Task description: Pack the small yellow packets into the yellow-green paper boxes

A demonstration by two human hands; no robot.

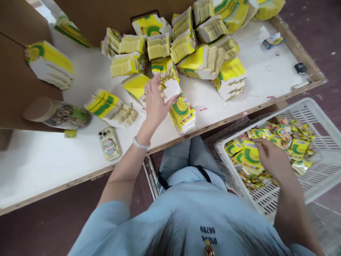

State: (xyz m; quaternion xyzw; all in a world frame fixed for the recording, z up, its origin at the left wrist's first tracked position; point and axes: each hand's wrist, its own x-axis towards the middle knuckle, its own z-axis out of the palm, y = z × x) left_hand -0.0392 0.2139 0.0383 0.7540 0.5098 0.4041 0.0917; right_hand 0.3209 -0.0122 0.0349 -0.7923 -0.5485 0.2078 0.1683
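My left hand (157, 101) is over the white table (213, 113), fingers apart, at the white flap of a stack of yellow-green cartons (182, 112). It holds nothing that I can see. To the right, my right hand (271, 158) is above a white plastic basket (326, 124), its thumb and fingers pinching the top of a yellow-green packet (250, 154). Many similar small packets (299, 147) lie loose in the basket beneath it. Bundles of flat yellow-white cartons (158, 46) stand in rows behind my left hand.
A phone (109, 144) and a jar (64, 113) lie on the left of the table. Cardboard boxes (23, 71) stand at the back left. A small blue box (273, 41) and a black object (301, 68) are near the right edge.
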